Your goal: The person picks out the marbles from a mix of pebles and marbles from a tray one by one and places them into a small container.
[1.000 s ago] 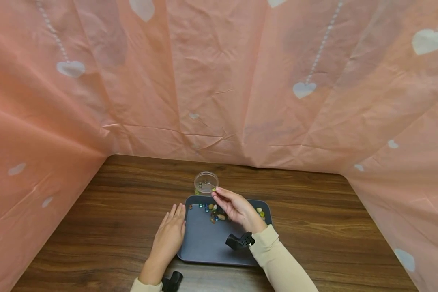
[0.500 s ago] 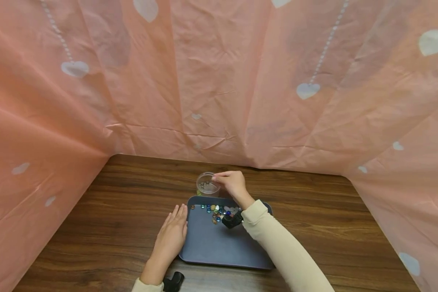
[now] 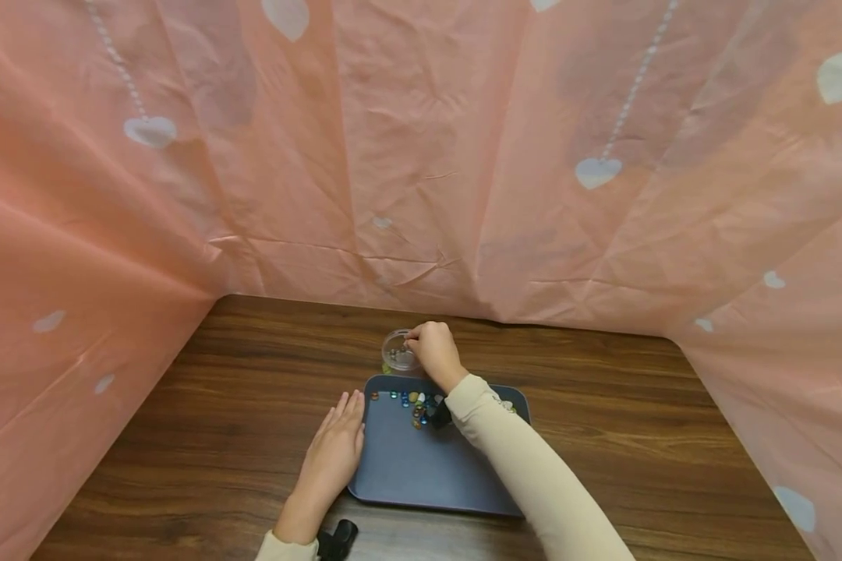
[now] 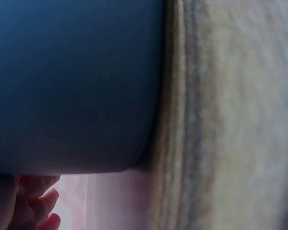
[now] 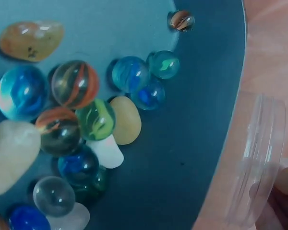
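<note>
My left hand (image 3: 335, 448) lies with its fingers straight along the left edge of a dark grey-blue tray (image 3: 421, 471). Its fingers (image 4: 38, 206) show at the bottom left of the left wrist view, beside the tray's dark side (image 4: 72, 86). My right hand (image 3: 436, 351) reaches past the tray's far edge, fingers bent, with the fingertips over the mouth of a clear round plastic container (image 3: 395, 351). I cannot tell whether a marble is between them. Several small marbles show inside the container. In the right wrist view the right fingertips (image 5: 287, 184) are right by the clear rim (image 5: 259, 158).
Glass marbles (image 5: 74, 84) and smooth pebbles (image 5: 31, 40) lie grouped toward the tray's far side. One small orange-brown marble (image 5: 182, 20) sits apart near the far left corner. A wooden table (image 3: 203, 421) surrounds the tray, and a pink heart-patterned curtain (image 3: 421, 156) hangs behind.
My right hand, which pinched a yellow-green marble beside the container's near rim a second ago, has moved forward and turned palm down over the opening. My left hand stays at the tray's edge.
</note>
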The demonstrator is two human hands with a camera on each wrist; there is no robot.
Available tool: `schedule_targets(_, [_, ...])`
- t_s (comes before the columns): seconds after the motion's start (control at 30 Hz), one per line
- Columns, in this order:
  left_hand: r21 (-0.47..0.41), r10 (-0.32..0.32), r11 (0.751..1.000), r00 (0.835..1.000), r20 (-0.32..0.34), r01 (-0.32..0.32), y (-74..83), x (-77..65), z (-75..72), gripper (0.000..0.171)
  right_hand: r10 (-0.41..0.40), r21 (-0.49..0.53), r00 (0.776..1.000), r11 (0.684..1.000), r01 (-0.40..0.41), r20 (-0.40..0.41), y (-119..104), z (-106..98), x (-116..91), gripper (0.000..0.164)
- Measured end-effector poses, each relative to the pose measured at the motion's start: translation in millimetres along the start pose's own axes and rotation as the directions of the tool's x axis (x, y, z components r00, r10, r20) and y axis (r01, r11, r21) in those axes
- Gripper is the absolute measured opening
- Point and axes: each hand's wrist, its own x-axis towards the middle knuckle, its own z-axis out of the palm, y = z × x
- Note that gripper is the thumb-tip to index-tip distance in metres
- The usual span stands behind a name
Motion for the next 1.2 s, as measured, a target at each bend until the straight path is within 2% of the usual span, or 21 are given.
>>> schedule_targets(0.1, [-0.006, 0.003, 1.0, 1.0, -0.001, -0.003, 0.6, 0.3, -0.6, 0.046, -0.017, 0.034, 0.999, 0.999, 0.019, -0.041, 0.5, -0.4, -2.3, 0.01])
schedule_targets(0.2, [-0.016, -0.002, 1.0, 1.0, -0.001, 0.002, 0.9, 0.3, -1.5, 0.046, 0.037, 0.17, 0.997, 0.985, -0.024, -0.069, -3.1, -2.5, -10.7, 0.011])
schedule_targets(0.27, [-0.02, -0.005, 1.0, 1.0, 0.0, 0.005, 0.6, 0.3, -2.0, 0.046, 0.092, 0.278, 0.993, 0.958, -0.067, -0.08, -7.1, -3.5, -20.4, 0.012])
schedule_targets(0.37, [-0.02, -0.002, 1.0, 1.0, 0.0, 0.002, 0.1, 0.3, -3.3, 0.046, 0.173, 0.418, 0.983, 0.899, -0.133, -0.059, -14.6, -2.0, -36.3, 0.012])
schedule_targets(0.5, [-0.017, 0.008, 1.0, 1.0, -0.008, -0.008, -1.5, 0.5, -4.2, 0.046, 0.184, 0.473, 0.983, 0.867, -0.154, -0.017, -22.4, 7.2, -51.4, 0.012])
schedule_targets(0.83, [-0.036, 0.001, 0.999, 1.0, 0.019, 0.0, -3.2, 1.7, -2.3, 0.047, 0.037, 0.308, 0.999, 0.95, -0.046, 0.035, -25.9, 42.6, -63.1, 0.011])
schedule_targets(1.0, [-0.042, -0.004, 0.999, 1.0, 0.027, 0.005, -3.1, 0.6, -1.4, 0.047, 0.017, 0.238, 0.999, 0.971, -0.023, 0.027, -28.3, 54.5, -64.6, 0.008])
schedule_targets(1.2, [-0.047, 0.001, 0.999, 1.0, 0.019, 0.0, -3.0, -1.0, 0.4, 0.047, -0.001, 0.162, 1.0, 0.987, -0.004, 0.027, -33.2, 58.9, -65.3, 0.008])
